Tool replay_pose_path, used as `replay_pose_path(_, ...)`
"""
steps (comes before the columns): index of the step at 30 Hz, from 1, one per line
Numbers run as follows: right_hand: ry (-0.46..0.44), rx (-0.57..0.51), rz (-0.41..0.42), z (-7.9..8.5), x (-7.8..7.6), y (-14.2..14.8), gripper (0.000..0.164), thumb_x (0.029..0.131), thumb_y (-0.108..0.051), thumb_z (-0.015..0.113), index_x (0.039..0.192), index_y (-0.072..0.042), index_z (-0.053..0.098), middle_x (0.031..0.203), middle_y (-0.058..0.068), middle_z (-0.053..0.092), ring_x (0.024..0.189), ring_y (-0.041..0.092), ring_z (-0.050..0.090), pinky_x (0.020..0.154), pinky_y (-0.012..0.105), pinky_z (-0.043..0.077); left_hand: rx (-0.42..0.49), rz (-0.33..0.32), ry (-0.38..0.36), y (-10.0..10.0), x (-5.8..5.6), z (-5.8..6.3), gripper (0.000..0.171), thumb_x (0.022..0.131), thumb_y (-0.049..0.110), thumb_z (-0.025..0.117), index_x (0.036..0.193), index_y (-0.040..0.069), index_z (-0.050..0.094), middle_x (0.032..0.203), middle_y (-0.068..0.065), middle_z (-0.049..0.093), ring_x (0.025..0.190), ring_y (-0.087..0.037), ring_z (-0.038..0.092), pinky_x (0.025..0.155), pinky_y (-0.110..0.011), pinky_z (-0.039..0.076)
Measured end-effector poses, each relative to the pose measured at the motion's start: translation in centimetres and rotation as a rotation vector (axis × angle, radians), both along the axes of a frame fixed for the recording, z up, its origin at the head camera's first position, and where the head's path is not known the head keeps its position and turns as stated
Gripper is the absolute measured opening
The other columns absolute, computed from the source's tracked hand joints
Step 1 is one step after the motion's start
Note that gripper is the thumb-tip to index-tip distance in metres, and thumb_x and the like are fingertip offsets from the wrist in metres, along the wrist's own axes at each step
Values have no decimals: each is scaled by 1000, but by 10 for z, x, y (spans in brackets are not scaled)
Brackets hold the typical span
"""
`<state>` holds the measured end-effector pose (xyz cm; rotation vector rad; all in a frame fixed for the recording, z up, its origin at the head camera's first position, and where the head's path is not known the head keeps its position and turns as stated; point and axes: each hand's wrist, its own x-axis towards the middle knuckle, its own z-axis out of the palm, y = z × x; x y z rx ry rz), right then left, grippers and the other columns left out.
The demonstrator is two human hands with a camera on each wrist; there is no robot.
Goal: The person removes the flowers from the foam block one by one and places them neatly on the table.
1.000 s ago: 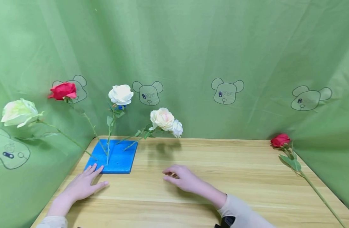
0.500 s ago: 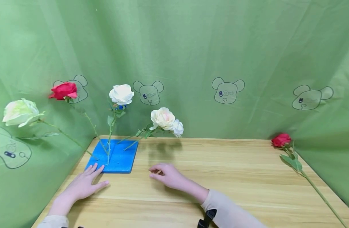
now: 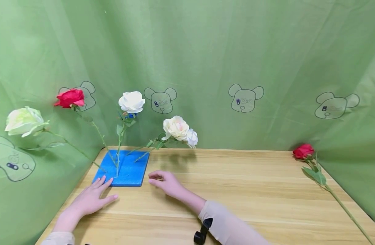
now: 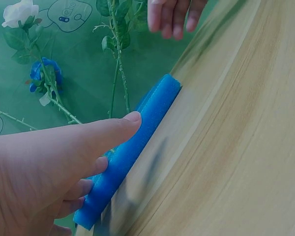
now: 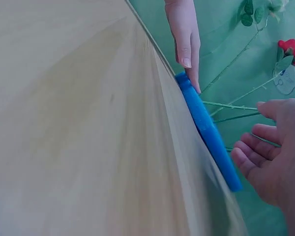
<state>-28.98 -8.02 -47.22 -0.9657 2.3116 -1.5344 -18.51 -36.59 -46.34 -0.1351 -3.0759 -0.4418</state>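
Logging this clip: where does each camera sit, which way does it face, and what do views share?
Head: worn on the head, facing forward and down at the table, blue board and flowers; left hand, right hand and sleeves show.
Left wrist: worn on the left wrist, looking along that hand at the board; the right hand's fingers show at top.
Right wrist: worn on the right wrist, looking past that hand toward the board; the left hand shows at top.
Shared: both wrist views include the board and both hands.

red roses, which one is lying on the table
The right red rose, lying on the table; the left red rose leans up from the blue block.
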Motion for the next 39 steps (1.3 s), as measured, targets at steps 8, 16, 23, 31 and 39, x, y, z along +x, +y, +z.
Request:
replay_pose_path(8,-307,-278,-82,-10,-5,-30,41,94,-18,65,126,6,60,122,23,66,109,39,65,92,43,57,-2,0,8,-1,-1,-1,80,89,61,56,147,7,43,154,-29,30,140,-54,27,108,-71,29)
replay_pose_path(16,-538,-480,-104,-10,-12,-52,55,94,-19,65,140,7,47,140,25,53,127,35,56,108,45,46,5,3,6,-3,-2,-5,81,90,63,55,147,8,42,155,-28,29,141,-53,26,109,-71,27)
replay_pose_path(23,-643,-572,-158,-7,-20,-72,61,96,-16,62,146,8,36,150,25,41,138,33,46,114,41,39,4,11,2,-3,-3,-4,80,89,63,55,147,9,43,155,-28,30,142,-52,27,109,-70,29)
replay_pose_path(31,-762,-699,-236,-8,-31,-91,63,95,-9,61,147,10,32,152,27,37,141,34,39,117,41,36,13,19,-19,-3,-2,-3,80,90,63,55,148,9,42,155,-28,29,142,-53,25,109,-71,28)
replay_pose_path(39,-742,-717,-291,-6,-44,-108,61,96,-10,59,146,12,32,150,27,40,140,35,40,118,44,33,19,16,-25,-2,-3,-1,80,90,62,55,148,8,42,156,-28,28,143,-52,24,110,-70,27)
